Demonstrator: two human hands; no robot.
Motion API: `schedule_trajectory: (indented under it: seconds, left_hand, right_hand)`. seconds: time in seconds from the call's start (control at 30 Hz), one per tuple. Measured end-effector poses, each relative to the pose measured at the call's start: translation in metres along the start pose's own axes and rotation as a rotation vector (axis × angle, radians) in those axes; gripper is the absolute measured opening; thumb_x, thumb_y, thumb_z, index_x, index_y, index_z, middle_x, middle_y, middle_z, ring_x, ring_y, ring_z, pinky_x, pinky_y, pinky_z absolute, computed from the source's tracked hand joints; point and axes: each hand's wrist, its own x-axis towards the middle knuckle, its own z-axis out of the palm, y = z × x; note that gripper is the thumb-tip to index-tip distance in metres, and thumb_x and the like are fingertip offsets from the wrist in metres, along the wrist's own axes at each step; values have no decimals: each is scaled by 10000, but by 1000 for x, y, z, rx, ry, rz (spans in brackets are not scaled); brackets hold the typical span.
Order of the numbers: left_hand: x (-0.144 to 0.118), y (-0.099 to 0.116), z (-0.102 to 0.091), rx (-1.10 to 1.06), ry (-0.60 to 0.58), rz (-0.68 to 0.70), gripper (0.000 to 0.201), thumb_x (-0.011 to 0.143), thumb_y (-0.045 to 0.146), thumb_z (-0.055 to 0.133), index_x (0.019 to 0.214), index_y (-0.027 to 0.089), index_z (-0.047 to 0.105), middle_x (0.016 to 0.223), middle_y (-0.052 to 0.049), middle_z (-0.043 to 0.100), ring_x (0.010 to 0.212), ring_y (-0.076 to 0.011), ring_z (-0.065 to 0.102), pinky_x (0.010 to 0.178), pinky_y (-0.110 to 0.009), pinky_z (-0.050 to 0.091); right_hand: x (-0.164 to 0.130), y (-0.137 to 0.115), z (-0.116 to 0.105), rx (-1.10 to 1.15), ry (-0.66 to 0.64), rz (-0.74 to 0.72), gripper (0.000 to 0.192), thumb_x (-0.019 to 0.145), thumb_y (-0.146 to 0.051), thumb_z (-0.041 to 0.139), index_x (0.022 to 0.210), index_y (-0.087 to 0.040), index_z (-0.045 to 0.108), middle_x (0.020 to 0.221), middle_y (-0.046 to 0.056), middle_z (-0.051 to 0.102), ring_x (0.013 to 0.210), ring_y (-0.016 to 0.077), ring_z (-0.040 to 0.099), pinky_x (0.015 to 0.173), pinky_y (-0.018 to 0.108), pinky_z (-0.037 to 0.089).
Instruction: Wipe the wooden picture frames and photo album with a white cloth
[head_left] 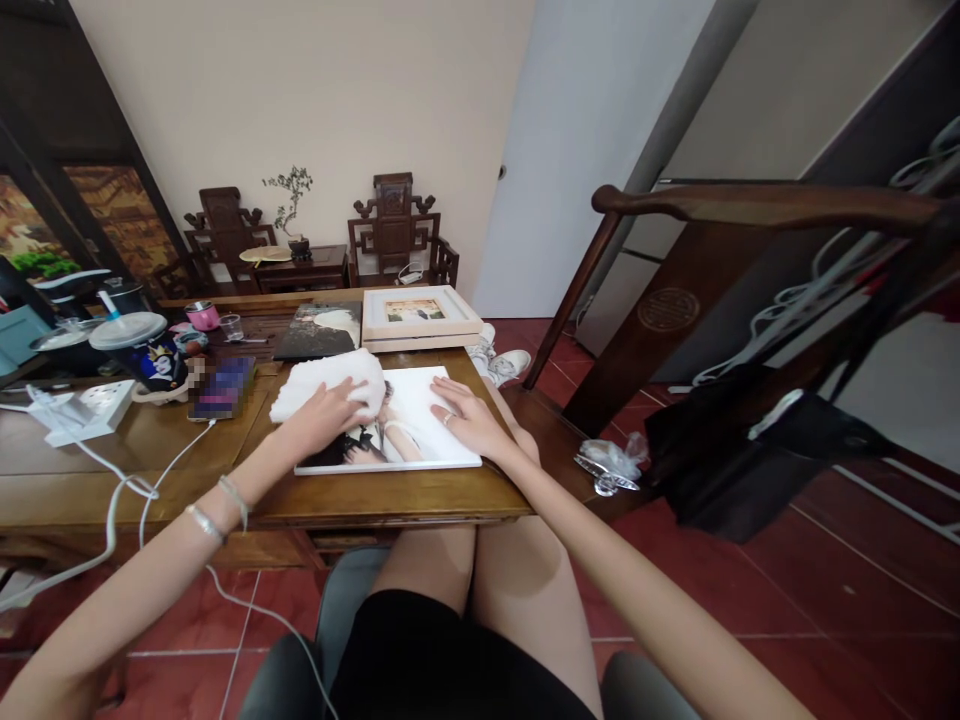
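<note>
A large photo print (416,440) lies flat on the wooden table (150,470) in front of me. My left hand (326,415) presses a white cloth (330,385) onto the print's upper left part, fingers curled over the cloth. Flat on the right side of the print rests my right hand (465,415), fingers spread, a ring on one finger. Bracelets circle my left wrist.
Behind the print lie a dark photo album (319,330) and a white framed picture (420,315). A phone (221,390), a lidded cup (142,350), a power strip (82,410) with cables and small cups sit to the left. A wooden chair (750,300) stands at right.
</note>
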Motion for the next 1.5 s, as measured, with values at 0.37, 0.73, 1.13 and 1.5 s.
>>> schedule_trajectory:
  seconds: [0.37,0.73,1.13,1.5]
  left_hand:
    - [-67,84,-30,88,-165,150,242,997,308,509,1041,234,735,1569,-86,397,1449,-336,359,1097,-516,412]
    - [49,28,-2,26,-190,-2,330,1026,344,417,1211,204,651,1556,-144,401,1468,-325,300,1082,-591,393]
    - [19,77,-5,168,-180,106,332,1029,310,420,1209,203,678,1572,-146,374,1458,-342,332,1091,-581,391]
    - [7,86,-21,74,-190,192,388,1041,400,378,1187,215,686,1537,-128,439,1421,-296,403,1050,-475,442]
  right_hand:
    - [0,0,-1,5,-7,-7,432,867,-327,642,1287,-230,672,1442,97,555,1402,271,429,1196,503,284]
    - [0,0,0,-21,-1,-5,428,880,-276,608,1298,-205,663,1449,107,546,1396,270,436,1190,504,300]
    - [0,-2,-4,-27,-26,-21,450,874,-275,595,1317,-220,653,1448,89,550,1401,271,429,1196,502,294]
    - [0,0,-4,-55,-29,-47,465,865,-244,555,1318,-213,654,1437,83,561,1391,267,442,1198,496,295]
